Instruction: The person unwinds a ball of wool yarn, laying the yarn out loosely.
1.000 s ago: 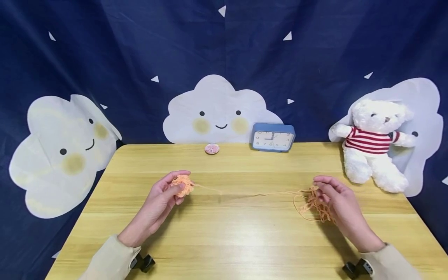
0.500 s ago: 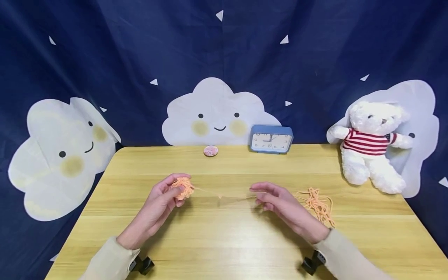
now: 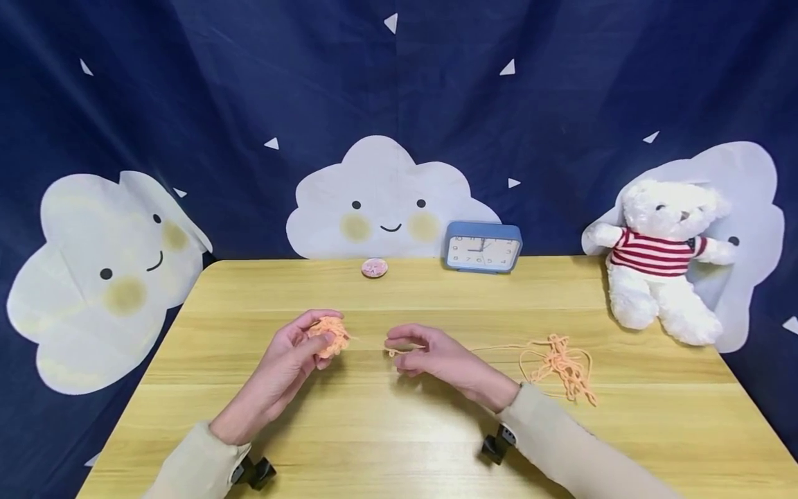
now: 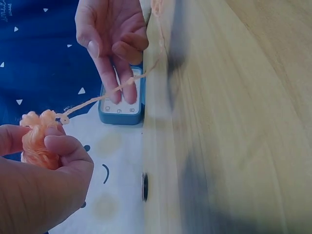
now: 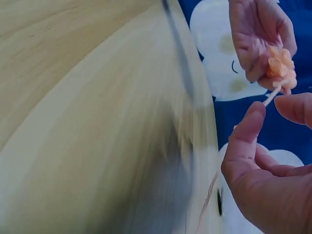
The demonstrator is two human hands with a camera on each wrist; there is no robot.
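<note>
Orange yarn (image 4: 39, 147) is judged part-gathered: a bundle (image 3: 333, 327) is gripped by the left hand (image 3: 287, 359); at three o'clock, the relaxed right hand (image 3: 439, 357) is crossed by the strand (image 4: 91, 100); farther out, a loose tangle (image 3: 557, 357) is left on the table (image 3: 405, 291).

Plain cream left sleeve (image 3: 194, 463), right sleeve (image 3: 573, 443) same deal, both ran down to wrists. Boxy black left wrist gadget (image 3: 258, 473) stuck out under sleeve, kinda chunky. Right wrist gadget (image 3: 496, 446) matched, had small pale marks on side. Left hand (image 3: 293, 355), right hand (image 3: 439, 357) were bare tbh.
</note>
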